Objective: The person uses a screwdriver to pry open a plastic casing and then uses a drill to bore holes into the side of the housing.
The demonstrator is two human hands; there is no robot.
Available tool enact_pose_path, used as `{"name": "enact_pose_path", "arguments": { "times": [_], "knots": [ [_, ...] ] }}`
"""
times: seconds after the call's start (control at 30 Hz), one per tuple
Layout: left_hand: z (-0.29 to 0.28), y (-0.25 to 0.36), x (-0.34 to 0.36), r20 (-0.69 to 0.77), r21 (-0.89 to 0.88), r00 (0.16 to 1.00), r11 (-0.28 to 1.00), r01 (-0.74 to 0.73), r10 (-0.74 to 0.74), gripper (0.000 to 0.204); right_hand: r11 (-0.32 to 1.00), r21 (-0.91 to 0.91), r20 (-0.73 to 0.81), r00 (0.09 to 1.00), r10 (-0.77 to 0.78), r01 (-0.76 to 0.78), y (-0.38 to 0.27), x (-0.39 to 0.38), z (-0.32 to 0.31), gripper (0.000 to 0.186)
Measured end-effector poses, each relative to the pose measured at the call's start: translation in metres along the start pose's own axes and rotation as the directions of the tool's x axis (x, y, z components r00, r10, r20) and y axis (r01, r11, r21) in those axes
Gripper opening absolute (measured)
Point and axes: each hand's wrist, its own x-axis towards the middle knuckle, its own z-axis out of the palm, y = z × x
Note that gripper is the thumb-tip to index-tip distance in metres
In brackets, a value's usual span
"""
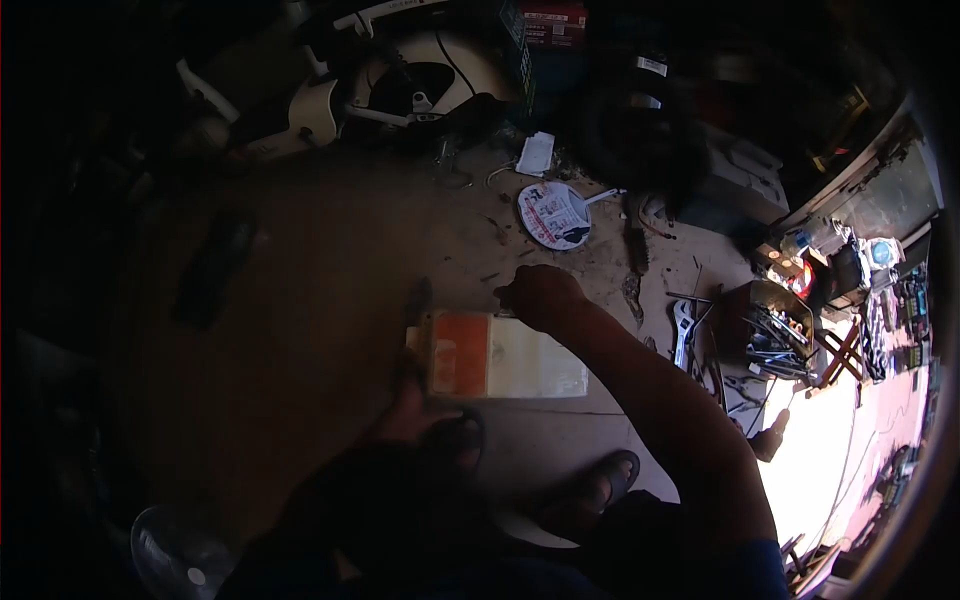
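Head view: rectangular orange-and-cream box (508,355)

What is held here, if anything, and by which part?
Cannot tell: shadow obscures the left hand at the left end of the orange-and-white box, and the curled right hand shows no clear contents.

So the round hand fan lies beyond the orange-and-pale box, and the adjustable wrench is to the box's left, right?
Not quite: the head view shows the adjustable wrench to the right of the orange-and-pale box.
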Motion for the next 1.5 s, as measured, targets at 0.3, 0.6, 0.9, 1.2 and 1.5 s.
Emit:
{"name": "enact_pose_path", "arguments": {
  "times": [0.3,0.6,0.9,1.2,1.5],
  "knots": [
    [-0.011,0.144,0.013,0.193,-0.83,0.891,0.416,0.372,-0.411,0.074,0.981,-0.176,-0.048,0.995,-0.088,0.078,-0.019,-0.02,-0.015,0.044],
    [-0.01,0.052,0.008,0.162,-0.819,0.93,0.481,0.313,-0.33,0.071,0.984,-0.075,-0.25,0.953,-0.173,0.159,-0.015,-0.007,0.001,0.033],
    [-0.001,0.125,0.039,0.116,-0.811,0.688,0.332,0.482,-0.716,0.069,0.97,-0.188,-0.126,0.976,-0.179,0.154,0.008,-0.007,-0.002,0.037],
    [0.002,0.091,0.031,0.11,-0.822,0.721,0.345,0.453,-0.684,0.067,0.995,-0.038,-0.271,0.957,-0.102,0.095,-0.001,-0.02,0.004,0.016],
    [-0.003,0.099,0.025,0.11,-0.825,0.854,0.431,0.364,-0.509,0.066,0.983,-0.021,-0.362,0.915,-0.179,0.184,-0.005,-0.018,0.002,0.032]
  ]
}}
